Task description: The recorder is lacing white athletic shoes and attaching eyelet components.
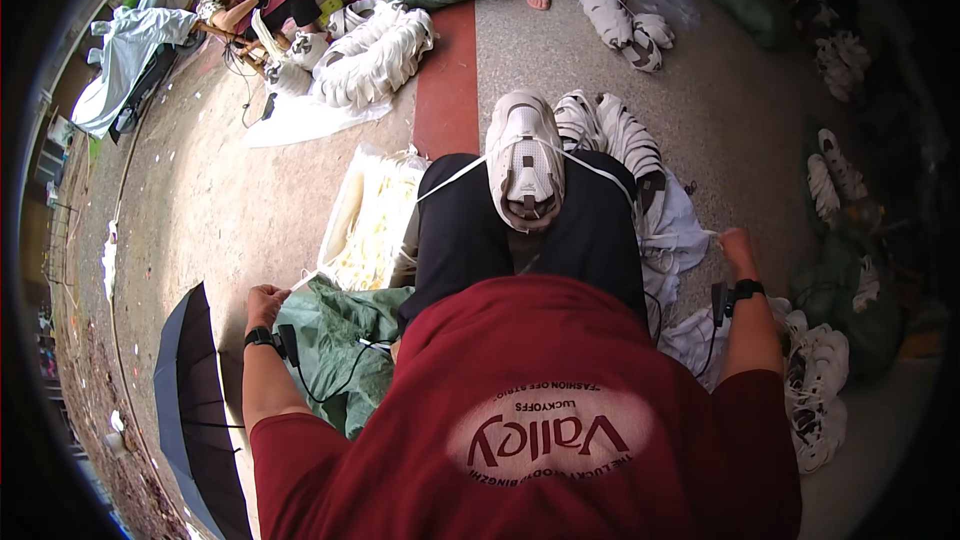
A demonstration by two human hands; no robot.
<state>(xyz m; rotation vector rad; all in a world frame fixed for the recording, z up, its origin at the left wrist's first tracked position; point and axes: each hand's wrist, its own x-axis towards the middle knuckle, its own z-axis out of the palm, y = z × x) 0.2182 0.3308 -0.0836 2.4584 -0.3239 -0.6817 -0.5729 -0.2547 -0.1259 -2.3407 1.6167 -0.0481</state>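
A white and grey sneaker (526,165) rests between my knees, its heel toward me. White shoelace (455,180) runs out from both sides of it over my dark trouser legs. Out to the left, my left hand (266,305) is closed in a pinch on one end of the lace. My right hand (738,250), held wide to the right, is closed on the other end. Parts of the lace are hard to follow against the pale things behind it. Just past the sneaker lie more white shoes (625,135) with laces wound around them.
Left of my legs stands a box of pale laces (375,215), beside a green sack (345,335). A dark umbrella (195,410) is open at the lower left. White shoes (815,380) are heaped at right. Another person (270,10) sits far left near piled shoes (370,55).
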